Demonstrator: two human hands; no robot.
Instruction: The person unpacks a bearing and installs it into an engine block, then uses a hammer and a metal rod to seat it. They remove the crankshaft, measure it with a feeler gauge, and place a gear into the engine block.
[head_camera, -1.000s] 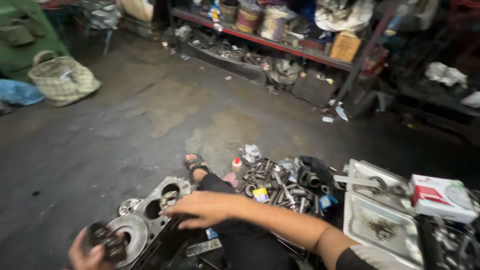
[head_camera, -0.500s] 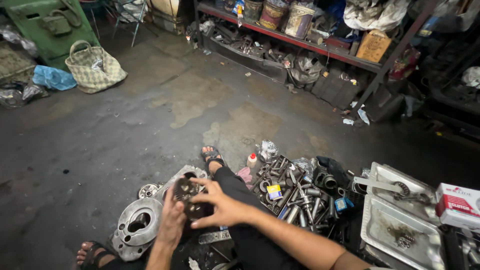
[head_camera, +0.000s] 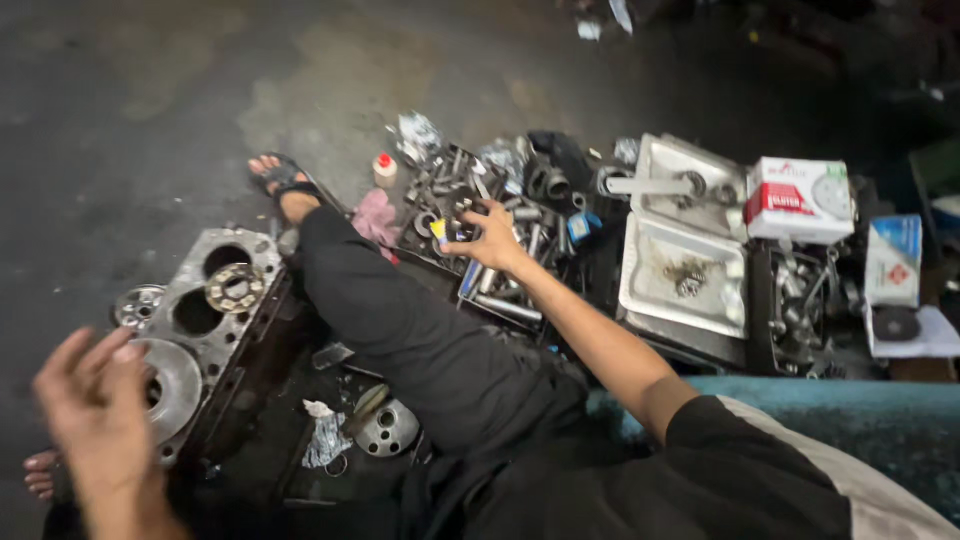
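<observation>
Two hands: right hand (head_camera: 490, 238) spread over one tool tray (head_camera: 470, 215) (grasp indiscernible), left hand (head_camera: 95, 400) empty, released.

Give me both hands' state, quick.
Left hand: open, empty, raised over the engine casing.
Right hand: fingers spread, reaching into the tray of metal parts; grip cannot be told.
</observation>
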